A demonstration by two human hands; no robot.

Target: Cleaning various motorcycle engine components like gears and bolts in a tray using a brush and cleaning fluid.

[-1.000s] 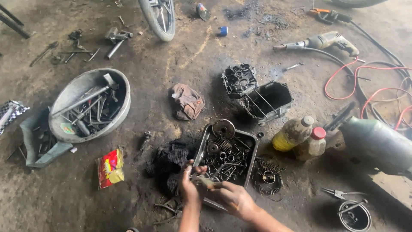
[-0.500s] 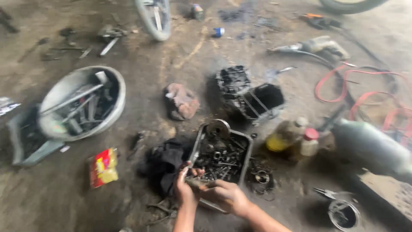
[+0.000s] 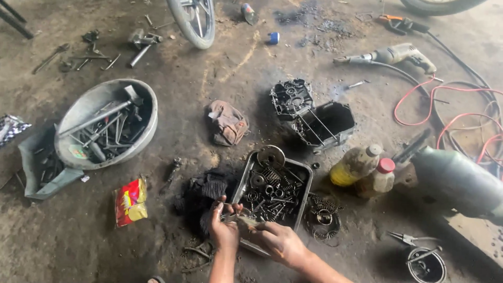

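My left hand (image 3: 222, 229) and my right hand (image 3: 279, 242) meet over the near corner of a greasy metal tray (image 3: 304, 178) full of gears, springs and bolts. Both grip the same small dirty metal part (image 3: 242, 220), held between the fingertips. A black oily rag (image 3: 205, 191) lies just left of the tray, under my left hand. An engine case (image 3: 310, 116) with studs sits on the floor beyond the tray.
A round metal basin of tools (image 3: 107, 123) sits far left, a red-yellow packet (image 3: 130, 200) below it. Two plastic bottles (image 3: 367, 167), a grey cylinder (image 3: 461, 181), red cable (image 3: 450, 110), an electric drill (image 3: 395, 54), pliers (image 3: 414, 239) and a wheel (image 3: 193, 18) surround the spot.
The view shook and steadied again. My hands stay at the tray's near corner, still working the small part between them.
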